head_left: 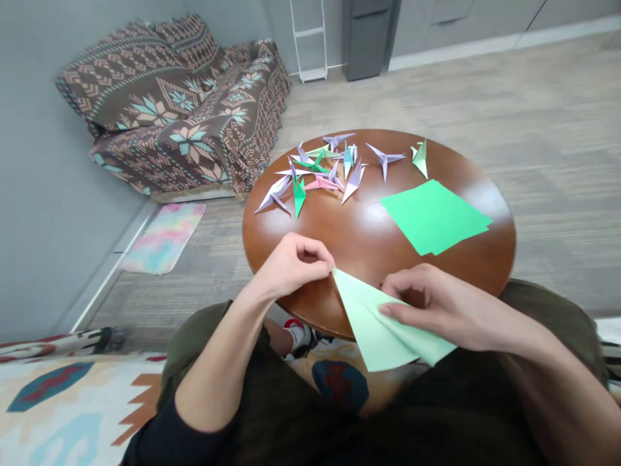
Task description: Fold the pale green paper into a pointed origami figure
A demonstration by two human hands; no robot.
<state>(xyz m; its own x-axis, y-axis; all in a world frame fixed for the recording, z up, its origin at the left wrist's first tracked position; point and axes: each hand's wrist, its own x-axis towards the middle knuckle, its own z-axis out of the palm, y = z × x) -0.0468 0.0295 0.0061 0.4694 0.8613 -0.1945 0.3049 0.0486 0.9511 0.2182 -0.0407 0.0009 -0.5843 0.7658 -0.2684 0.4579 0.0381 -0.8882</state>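
Observation:
A pale green sheet of origami paper, partly folded with a loose flap, hangs over the near edge of the round table. My left hand pinches its upper left corner between thumb and fingertips. On the right side, my right hand grips the folded paper, thumb on top and fingers behind it; those fingertips are partly hidden. Beyond my right hand lies a stack of bright green paper squares. Several folded paper cranes in purple, green, white and pink crowd the table's far left.
The brown round table stands before my knees. A pale green crane sits near its far edge. Left of it is a sofa with a patterned cover, with a pastel mat on the floor. A grey cabinet stands behind.

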